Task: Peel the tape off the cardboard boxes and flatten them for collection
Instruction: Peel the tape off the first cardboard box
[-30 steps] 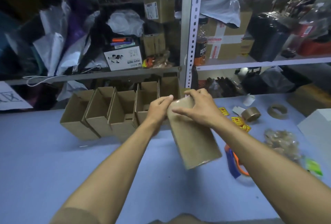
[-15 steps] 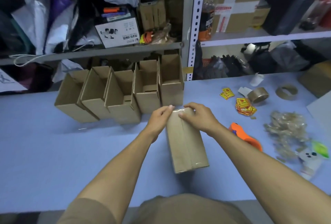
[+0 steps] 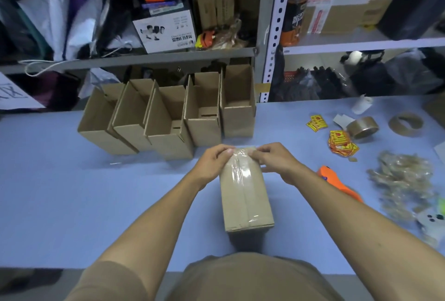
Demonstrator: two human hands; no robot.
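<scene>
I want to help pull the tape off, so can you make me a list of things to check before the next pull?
1. Box lying flat on the blue table: ok.
2. Left hand pinching at the box's far end: ok.
3. Right hand pinching there too: ok.
4. Clear tape already lifted at that end: it looks wrinkled and loose there, but cannot tell for sure.
5. Tape peeled at the near end: not ok, it lies flat on the box.
6. Orange tool out of the way: ok, it lies apart from the box, under the right forearm.
</scene>
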